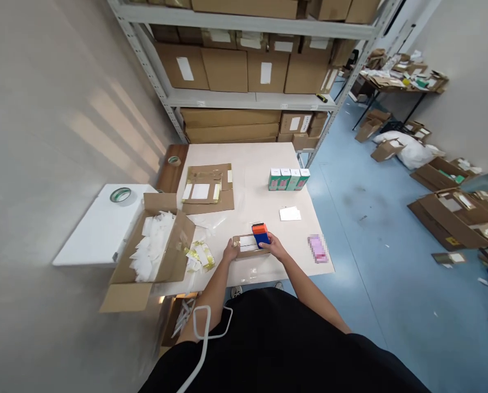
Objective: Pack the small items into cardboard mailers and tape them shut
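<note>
Near the front edge of the table lies a small cardboard box (pixel 248 252) with a white label on its top. My left hand (pixel 230 251) is closed around the left end of this box. In my right hand (pixel 275 246) is a blue and orange tape dispenser (pixel 261 233), held over the right part of the box. The label is partly hidden behind the dispenser. Crumpled yellow-edged tape and paper scraps (pixel 203 255) lie left of my left hand.
An open carton (pixel 168 267) full of white packets stands at left. Flattened cardboard (pixel 225 202), green and white boxes (pixel 289 180), white cards (pixel 290 213) and a blurred pink item (pixel 317 248) lie on the table (pixel 252 158). A shelf rack (pixel 227 98) stands behind.
</note>
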`<state>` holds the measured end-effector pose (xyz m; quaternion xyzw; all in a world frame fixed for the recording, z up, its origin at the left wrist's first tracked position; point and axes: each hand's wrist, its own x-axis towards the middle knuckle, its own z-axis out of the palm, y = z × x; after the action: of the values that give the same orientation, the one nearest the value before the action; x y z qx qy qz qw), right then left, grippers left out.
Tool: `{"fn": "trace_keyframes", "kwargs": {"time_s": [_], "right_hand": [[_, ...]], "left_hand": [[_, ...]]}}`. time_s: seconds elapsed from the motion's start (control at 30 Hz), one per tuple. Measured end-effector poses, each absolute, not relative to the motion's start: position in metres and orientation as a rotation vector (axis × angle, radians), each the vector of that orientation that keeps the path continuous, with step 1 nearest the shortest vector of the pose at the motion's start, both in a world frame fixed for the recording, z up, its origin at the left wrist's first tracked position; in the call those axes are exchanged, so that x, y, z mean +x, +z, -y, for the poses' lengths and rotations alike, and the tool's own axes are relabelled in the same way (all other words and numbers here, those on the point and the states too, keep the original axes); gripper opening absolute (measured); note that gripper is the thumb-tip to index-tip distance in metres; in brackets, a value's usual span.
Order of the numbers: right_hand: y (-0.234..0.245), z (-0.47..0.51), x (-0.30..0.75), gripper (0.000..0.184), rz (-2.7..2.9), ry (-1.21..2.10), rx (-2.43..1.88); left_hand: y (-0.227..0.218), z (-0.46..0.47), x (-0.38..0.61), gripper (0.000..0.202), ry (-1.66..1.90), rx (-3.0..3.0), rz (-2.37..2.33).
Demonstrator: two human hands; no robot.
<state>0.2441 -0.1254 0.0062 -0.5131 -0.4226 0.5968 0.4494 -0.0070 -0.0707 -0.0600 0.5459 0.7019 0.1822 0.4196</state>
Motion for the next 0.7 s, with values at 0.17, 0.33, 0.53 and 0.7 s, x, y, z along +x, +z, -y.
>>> {"fn": "trace_keyframes", "kwargs": {"time_s": [0.17, 0.33, 0.53, 0.7], "right_hand": [[-0.004, 0.127, 0.242, 0.056, 1.04, 1.612, -1.286], [-0.01, 0.127, 0.246, 0.058, 1.08, 1.632, -1.283], [-0.002, 0.124, 0.25, 0.06, 1.166, 1.651, -1.279], [0.011, 0.123, 0.255, 0.058, 1.295, 1.678, -1.268]], "left_hand": [[-0.02, 0.065, -0.007, 0.052, 0.694, 1.366, -1.765], [0.023, 0.044, 0.015, 0.034, 0.766, 1.417, -1.35], [0.04, 0.034, 0.026, 0.032, 0.675, 1.403, -1.132], [0.041, 0.037, 0.019, 0.031, 0.663, 1.361, -1.126]]}}
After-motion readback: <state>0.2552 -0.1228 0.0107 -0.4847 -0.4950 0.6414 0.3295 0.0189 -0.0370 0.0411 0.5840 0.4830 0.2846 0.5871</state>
